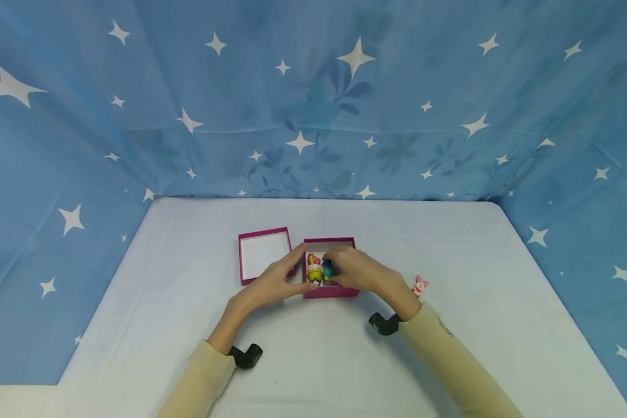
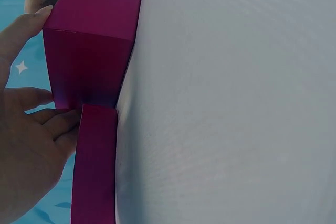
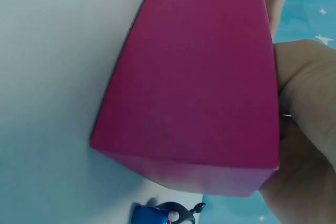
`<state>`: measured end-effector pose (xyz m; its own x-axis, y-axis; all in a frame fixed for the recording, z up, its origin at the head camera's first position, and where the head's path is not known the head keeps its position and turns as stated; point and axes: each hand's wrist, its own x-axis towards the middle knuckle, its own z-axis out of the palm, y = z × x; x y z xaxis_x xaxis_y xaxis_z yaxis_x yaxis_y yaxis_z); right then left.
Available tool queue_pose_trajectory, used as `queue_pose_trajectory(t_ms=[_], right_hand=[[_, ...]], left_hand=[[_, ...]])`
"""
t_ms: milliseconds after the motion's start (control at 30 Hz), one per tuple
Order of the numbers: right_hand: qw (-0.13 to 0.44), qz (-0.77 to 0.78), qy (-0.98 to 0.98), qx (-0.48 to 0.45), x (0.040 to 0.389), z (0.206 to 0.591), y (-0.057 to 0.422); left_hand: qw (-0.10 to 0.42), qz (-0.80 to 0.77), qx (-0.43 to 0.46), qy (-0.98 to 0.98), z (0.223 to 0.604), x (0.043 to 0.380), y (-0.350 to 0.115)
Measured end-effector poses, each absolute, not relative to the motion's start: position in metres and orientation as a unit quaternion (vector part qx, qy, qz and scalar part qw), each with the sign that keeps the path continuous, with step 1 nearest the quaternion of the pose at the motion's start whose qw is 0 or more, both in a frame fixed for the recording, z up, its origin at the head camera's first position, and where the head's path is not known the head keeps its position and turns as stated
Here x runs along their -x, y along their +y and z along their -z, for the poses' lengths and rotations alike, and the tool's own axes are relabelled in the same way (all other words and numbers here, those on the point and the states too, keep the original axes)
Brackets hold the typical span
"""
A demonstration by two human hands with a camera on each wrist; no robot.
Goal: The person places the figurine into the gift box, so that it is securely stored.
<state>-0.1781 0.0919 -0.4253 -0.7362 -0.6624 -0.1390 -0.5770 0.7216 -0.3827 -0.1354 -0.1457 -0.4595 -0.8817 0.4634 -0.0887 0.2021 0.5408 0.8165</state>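
A magenta box [image 1: 330, 294] with a pale inside stands on the table. My left hand [image 1: 273, 284] spans the box's left side, thumb at the near corner and fingers toward the far one, and steadies it. In the left wrist view the thumb overlaps the rim. My right hand [image 1: 356, 269] reaches in over the right wall and grips a small teal-and-blue figurine [image 1: 328, 270], partly covered by the fingers. Beside it inside the box lies a yellow figurine [image 1: 315, 270] with pink and white parts. The right wrist view shows mainly the box's outer wall [image 3: 194, 77].
Left of the box lies its magenta-edged lid [image 1: 263, 255], white inside up, close against the box. A pink figurine [image 1: 420, 285] with long ears is beside my right forearm. Another figurine, blue, black and white [image 3: 168, 214], is near the box in the right wrist view.
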Motion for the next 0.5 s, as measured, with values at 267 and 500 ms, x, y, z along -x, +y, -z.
queue_pose_trajectory(t_ms=[267, 500], right_hand=[[0.140, 0.170, 0.913, 0.342, 0.1791, 0.4273, 0.0882], [0.146, 0.166, 0.912, 0.345, 0.1797, 0.4252, 0.0845]], left_hand=[[0.149, -0.435, -0.197, 0.866, 0.4576, 0.1351, -0.1453], [0.150, -0.440, -0.193, 0.864, 0.4572, 0.1347, -0.1456]])
